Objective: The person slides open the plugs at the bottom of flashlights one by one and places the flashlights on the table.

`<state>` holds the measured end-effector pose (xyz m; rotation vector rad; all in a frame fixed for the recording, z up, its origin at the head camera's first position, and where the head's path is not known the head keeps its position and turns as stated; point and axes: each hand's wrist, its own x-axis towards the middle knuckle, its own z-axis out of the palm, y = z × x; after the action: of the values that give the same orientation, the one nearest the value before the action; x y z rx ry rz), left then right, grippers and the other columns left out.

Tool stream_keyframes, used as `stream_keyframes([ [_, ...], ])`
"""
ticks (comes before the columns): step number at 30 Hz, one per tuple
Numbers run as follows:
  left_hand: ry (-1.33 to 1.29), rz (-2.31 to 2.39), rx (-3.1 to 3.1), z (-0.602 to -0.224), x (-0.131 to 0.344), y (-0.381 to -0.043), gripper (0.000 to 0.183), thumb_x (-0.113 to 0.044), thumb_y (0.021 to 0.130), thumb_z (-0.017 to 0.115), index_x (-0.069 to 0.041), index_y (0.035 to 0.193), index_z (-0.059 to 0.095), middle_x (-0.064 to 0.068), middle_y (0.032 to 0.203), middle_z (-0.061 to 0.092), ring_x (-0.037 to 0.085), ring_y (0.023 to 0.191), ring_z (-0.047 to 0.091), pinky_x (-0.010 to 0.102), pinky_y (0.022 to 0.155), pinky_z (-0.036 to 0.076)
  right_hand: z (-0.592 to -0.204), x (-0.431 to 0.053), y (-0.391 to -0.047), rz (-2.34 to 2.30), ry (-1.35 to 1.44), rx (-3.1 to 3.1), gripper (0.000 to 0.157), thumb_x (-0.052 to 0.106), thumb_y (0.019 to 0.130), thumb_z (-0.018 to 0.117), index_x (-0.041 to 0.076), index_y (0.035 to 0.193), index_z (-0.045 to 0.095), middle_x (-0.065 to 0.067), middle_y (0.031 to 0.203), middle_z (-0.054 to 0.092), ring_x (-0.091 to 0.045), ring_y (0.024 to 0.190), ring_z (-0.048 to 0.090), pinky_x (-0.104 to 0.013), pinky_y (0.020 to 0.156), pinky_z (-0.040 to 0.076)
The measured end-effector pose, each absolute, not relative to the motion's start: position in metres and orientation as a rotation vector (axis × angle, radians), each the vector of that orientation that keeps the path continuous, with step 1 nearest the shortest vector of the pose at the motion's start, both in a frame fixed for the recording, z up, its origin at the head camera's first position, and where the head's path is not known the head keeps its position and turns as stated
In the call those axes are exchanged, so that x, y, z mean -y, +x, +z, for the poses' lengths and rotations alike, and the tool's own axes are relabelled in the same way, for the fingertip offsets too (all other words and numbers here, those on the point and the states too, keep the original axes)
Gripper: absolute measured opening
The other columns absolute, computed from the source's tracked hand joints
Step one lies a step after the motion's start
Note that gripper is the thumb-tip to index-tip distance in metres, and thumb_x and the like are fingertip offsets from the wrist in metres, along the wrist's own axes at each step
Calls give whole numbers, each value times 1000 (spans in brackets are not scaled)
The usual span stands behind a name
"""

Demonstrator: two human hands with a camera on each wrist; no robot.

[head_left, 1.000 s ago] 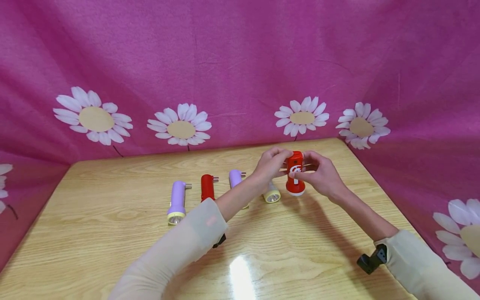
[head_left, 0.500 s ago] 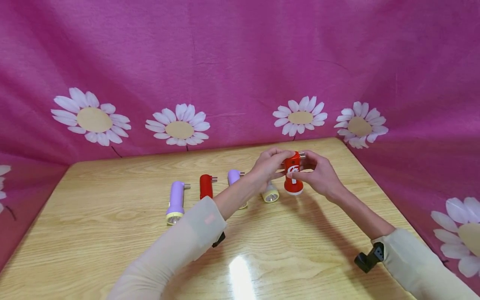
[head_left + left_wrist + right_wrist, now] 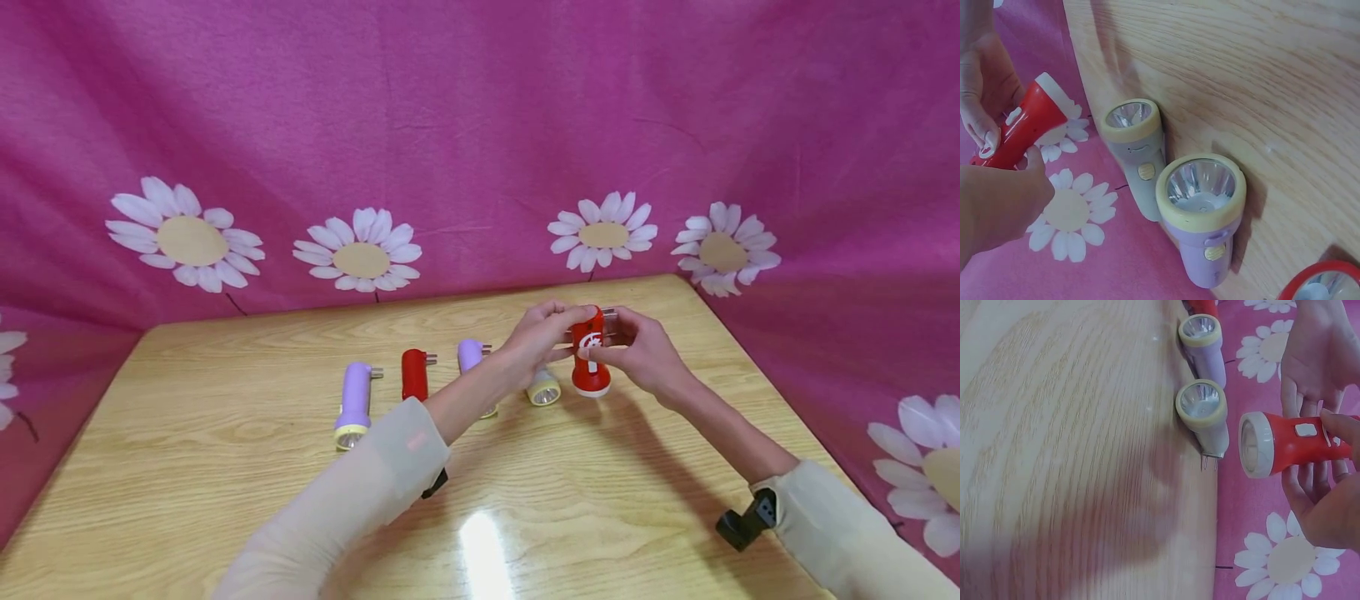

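Both hands hold a red flashlight (image 3: 591, 379) above the table's right side, upright with its white-rimmed lens end down. The left hand (image 3: 534, 337) pinches the top end, thumb on the upper edge and fingers behind. Around the body from the right, the right hand (image 3: 648, 354) grips with its thumb across the white print. Metal plug prongs (image 3: 608, 312) jut from the top right. In the right wrist view, the flashlight's white switch (image 3: 1305, 430) faces the camera. Left of the hands lies a grey flashlight (image 3: 543, 390) with a cream rim.
Further left on the wooden table (image 3: 225, 492) lie a purple flashlight (image 3: 471, 355), partly behind the left forearm, another red flashlight (image 3: 414, 373) and another purple flashlight (image 3: 356, 396). Their plug prongs point right. A pink flowered cloth (image 3: 480, 150) hangs behind the table.
The red flashlight has been turned between the hands, so plug prongs now show at its top right. Both hands stay in nearly the same place. The flashlights on the table have not moved.
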<state>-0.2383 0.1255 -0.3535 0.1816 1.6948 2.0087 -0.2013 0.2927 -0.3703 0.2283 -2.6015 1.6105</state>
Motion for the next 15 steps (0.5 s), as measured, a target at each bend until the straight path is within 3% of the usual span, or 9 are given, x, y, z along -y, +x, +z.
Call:
stream_keyframes([
  [7, 253, 1999, -1780, -357, -129, -239, 30, -11, 77, 73, -10, 101, 54, 5, 96, 60, 15, 87, 59, 31, 80, 51, -364, -297, -200, 1676, 156, 2619, 49, 23, 77, 75, 2, 117, 55, -15, 106, 59, -23, 92, 60, -26, 77, 52],
  [15, 287, 2060, -1668, -362, -127, -242, 30, -8, 79, 72, -6, 103, 54, 10, 97, 60, 18, 86, 61, 32, 76, 54, -363, -299, -198, 1724, 154, 2638, 45, 25, 79, 74, 1, 112, 55, -14, 105, 58, -22, 91, 58, -28, 77, 52],
])
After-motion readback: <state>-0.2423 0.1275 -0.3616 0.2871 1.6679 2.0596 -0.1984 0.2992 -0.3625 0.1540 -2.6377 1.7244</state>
